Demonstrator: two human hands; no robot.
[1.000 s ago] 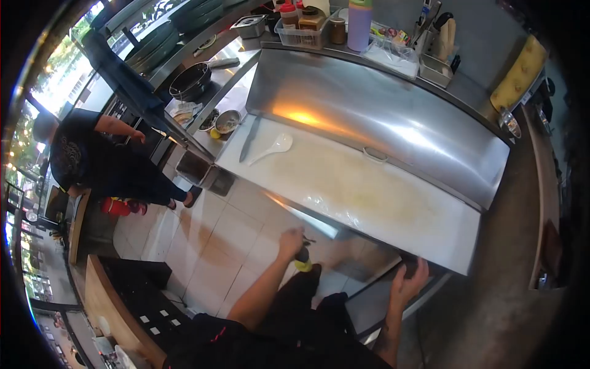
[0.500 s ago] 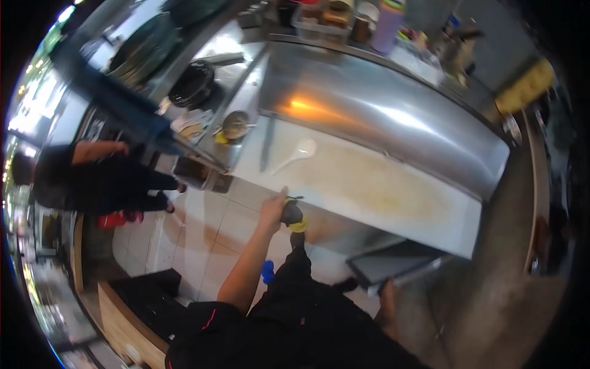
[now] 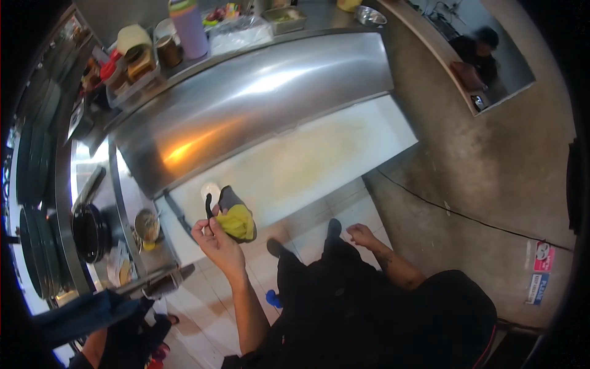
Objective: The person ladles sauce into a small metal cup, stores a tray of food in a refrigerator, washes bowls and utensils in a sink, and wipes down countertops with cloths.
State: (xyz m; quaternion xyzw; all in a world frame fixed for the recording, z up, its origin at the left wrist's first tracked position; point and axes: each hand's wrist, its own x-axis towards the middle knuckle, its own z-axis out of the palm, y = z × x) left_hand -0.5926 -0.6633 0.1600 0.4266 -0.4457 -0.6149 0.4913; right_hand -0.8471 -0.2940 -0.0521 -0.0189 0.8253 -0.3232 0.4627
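Note:
My left hand (image 3: 218, 245) pinches the dark strap of a grey and yellow cloth item (image 3: 236, 218), which hangs over the near left part of the white board (image 3: 270, 203). Behind that item lies a white spoon (image 3: 209, 189), partly covered by it. A knife (image 3: 177, 212) rests at the board's left end. My right hand (image 3: 362, 236) is off the near edge of the board, beside my leg, with its fingers curled and nothing visible in them.
A pan (image 3: 91, 232) and a metal bowl (image 3: 147, 225) stand on the left counter. Bottles and a purple flask (image 3: 188, 31) line the back shelf. Co-workers are at lower left and upper right. A cable (image 3: 455, 212) crosses the floor.
The view has swung to the right. My left hand has raised the cloth item over the board. The drawer or door near my right hand no longer shows, and that hand is away from it.

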